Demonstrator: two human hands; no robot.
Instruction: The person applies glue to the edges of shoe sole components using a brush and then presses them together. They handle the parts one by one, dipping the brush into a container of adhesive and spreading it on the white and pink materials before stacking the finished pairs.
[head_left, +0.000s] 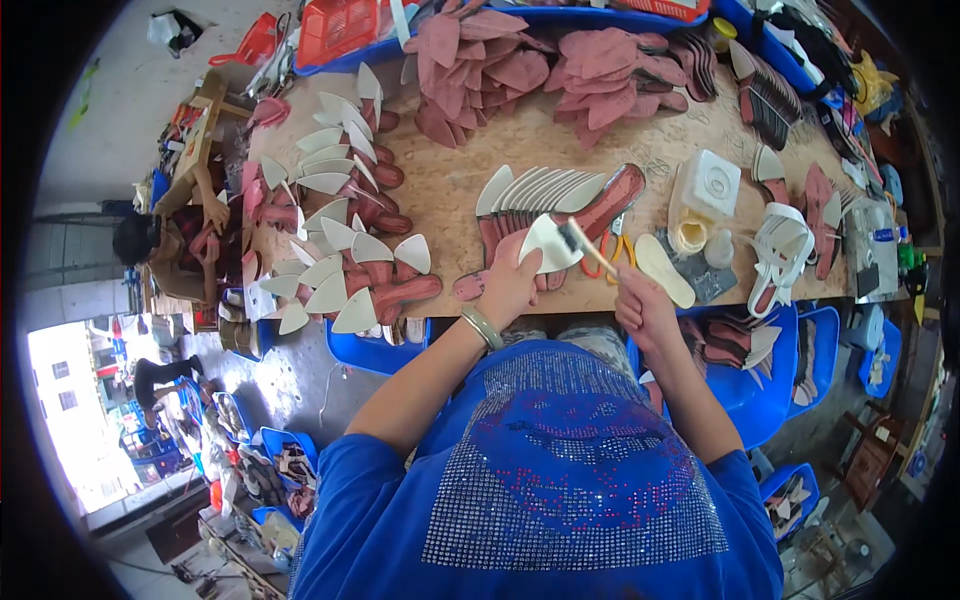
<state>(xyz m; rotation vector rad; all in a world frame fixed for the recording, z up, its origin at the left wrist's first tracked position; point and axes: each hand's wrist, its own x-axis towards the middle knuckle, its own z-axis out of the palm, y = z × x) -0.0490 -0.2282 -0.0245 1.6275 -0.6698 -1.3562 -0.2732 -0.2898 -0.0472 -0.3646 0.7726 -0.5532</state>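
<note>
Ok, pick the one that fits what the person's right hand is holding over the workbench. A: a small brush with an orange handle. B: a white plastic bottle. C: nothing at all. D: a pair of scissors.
A: the right hand grips a small brush by its orange handle, bristles against the pale sole piece held in the left hand, while the scissors lie on the workbench.

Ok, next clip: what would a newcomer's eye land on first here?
Probably the two hands at the near table edge: the left hand holds a pale sole piece while the right hand puts a brush to it. Next, the rows of pale-tipped reddish soles fanned across the table's left half, and the heap of pink pieces at the far edge.
</note>
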